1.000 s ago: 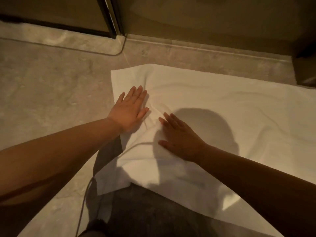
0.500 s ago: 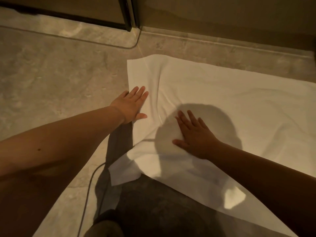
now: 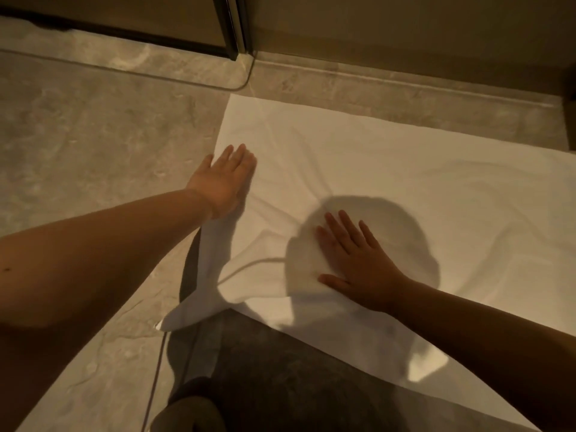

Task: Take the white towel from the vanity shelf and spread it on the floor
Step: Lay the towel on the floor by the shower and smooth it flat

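The white towel (image 3: 405, 182) lies unfolded on the grey stone floor (image 3: 93, 145), reaching past the right edge of the view. It has soft wrinkles near its left side. My left hand (image 3: 223, 180) rests flat, fingers together, on the towel's left edge. My right hand (image 3: 355, 260) presses palm down with fingers spread on the towel's near left part, inside a round shadow. Neither hand holds anything. The near left corner of the towel is slightly lifted and folded.
A dark-framed glass door (image 3: 230, 29) and a wall base run along the far side. A low stone threshold (image 3: 374, 79) lies behind the towel. My dark-trousered knee (image 3: 280, 385) is at the bottom. A thin floor seam (image 3: 156, 369) runs near it.
My left hand has slid left to the towel's left edge and my right hand has shifted a little right, flattening the cloth. The view has panned, so the towel sits more to the right.
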The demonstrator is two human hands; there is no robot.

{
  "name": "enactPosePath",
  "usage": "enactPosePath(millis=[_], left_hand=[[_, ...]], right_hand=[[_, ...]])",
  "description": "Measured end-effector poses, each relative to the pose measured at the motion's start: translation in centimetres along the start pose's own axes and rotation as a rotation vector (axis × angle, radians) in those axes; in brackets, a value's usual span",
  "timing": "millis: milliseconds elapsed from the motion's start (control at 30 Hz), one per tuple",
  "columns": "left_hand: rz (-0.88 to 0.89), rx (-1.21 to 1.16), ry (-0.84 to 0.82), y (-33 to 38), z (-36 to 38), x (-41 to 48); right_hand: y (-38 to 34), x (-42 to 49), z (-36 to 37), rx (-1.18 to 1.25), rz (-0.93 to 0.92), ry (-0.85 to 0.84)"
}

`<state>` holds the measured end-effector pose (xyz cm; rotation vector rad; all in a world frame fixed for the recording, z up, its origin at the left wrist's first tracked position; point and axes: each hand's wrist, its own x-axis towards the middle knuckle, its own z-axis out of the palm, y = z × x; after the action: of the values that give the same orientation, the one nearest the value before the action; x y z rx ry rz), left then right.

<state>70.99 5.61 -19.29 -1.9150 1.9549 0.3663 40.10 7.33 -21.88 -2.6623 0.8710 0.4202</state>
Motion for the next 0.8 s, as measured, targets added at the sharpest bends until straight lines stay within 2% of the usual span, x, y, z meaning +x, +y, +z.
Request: enactPosePath(millis=[67, 167, 267, 467, 667, 700, 800], left_hand=[[0.109, -0.094, 0.044, 1.3, 1.1, -1.3], [0.253, 0.035, -0.082, 2.3, 3.1, -2.9], [0.222, 0.115, -0.183, 2.0, 3.9, -3.7], [0.202, 0.365, -0.229, 2.3, 2.5, -3.8], [0.107, 0.422, -0.251, 2.8, 1.6, -3.7], [0.146, 0.408, -0.213, 2.8, 1.6, -3.9], [0.416, 0.292, -0.111, 3.6, 2.0, -4.9]], right_hand=[[-0.2, -1.1, 0.0, 0.018, -0.071, 0.030], [-0.5, -2.5, 0.9, 0.009, -0.103, -0.003], [-0.5, -3.0, 1.9, 0.000, -0.074, -0.077], [-0.7, -2.8, 2.2, -0.058, -0.082, -0.127], [-0.6, -4.5, 1.3, -0.066, -0.025, -0.029], [-0.4, -5.1, 1.3, -0.073, -0.032, -0.019], [0.7, -7.5, 2.4, -0.097, -0.035, -0.085]])
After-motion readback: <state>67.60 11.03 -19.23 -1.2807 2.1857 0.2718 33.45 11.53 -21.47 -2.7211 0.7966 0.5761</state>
